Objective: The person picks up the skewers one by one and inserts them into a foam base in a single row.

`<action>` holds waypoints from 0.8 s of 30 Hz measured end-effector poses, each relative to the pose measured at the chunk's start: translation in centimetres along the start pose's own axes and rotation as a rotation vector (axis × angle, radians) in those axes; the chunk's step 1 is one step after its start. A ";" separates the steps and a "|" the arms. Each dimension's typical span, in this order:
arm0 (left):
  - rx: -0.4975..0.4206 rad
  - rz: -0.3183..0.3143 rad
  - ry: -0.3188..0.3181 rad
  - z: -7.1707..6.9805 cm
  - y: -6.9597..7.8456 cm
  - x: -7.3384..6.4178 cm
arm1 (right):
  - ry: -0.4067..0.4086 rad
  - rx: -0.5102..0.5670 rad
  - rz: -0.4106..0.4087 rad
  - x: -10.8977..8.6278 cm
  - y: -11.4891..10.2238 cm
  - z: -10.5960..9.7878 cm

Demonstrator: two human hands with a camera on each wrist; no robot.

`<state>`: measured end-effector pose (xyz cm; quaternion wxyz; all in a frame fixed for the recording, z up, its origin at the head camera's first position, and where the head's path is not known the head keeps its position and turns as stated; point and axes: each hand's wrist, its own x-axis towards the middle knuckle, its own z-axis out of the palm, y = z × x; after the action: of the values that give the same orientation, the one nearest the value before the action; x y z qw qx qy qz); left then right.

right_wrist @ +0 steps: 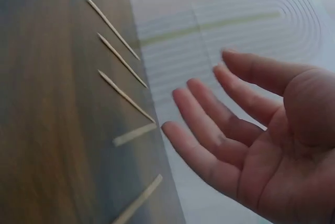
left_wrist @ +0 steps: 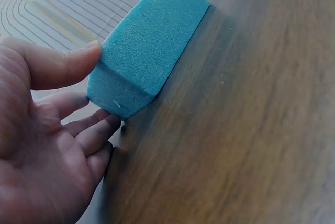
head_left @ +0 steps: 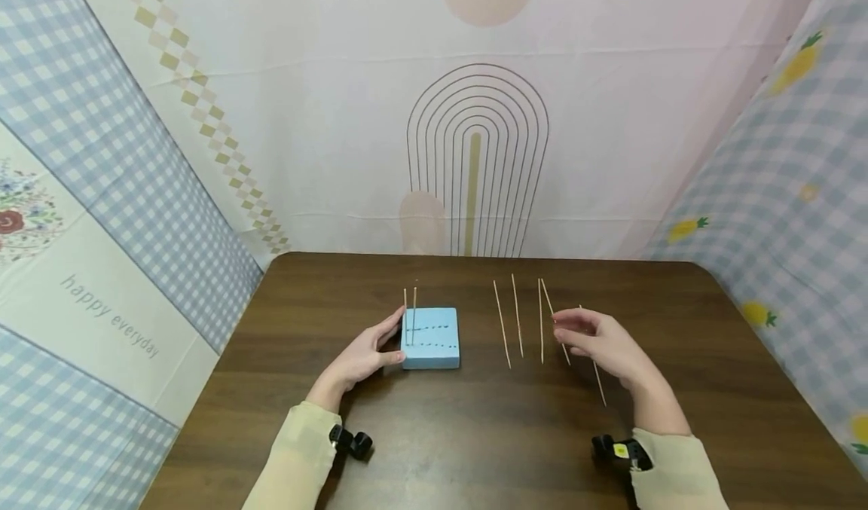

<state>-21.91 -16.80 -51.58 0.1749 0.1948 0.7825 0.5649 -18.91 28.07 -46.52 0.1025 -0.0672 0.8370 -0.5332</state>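
My left hand (head_left: 362, 355) holds the left side of a light-blue foam block (head_left: 434, 358), its thumb at the near corner and fingers at the far one. In the left wrist view the block (left_wrist: 152, 35) sits flat on the wood. Two thin wooden skewers (head_left: 414, 310) stand upright in its left end, and rows of dark dots mark its top. To the right, several more skewers (head_left: 518, 318) lie apart on the table. Over the rightmost ones hovers my right hand (head_left: 603, 340), fingers loosely bent. In the right wrist view nothing shows between its fingers (right_wrist: 207, 111).
The dark brown wooden table (head_left: 461, 442) ends at a printed cloth backdrop (head_left: 339, 141). Checked cloth (head_left: 766, 216) hangs at the right and left sides. Each wrist bears a small black camera (head_left: 350, 442).
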 end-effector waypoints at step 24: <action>-0.030 0.018 -0.017 -0.2 -0.1 0.3 | -0.014 -0.095 0.232 -0.9 4.6 -4.8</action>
<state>-22.28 -16.86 -51.63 0.1793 0.2040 0.7706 0.5766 -19.26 34.44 -48.61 0.1660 0.0215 0.8629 -0.4769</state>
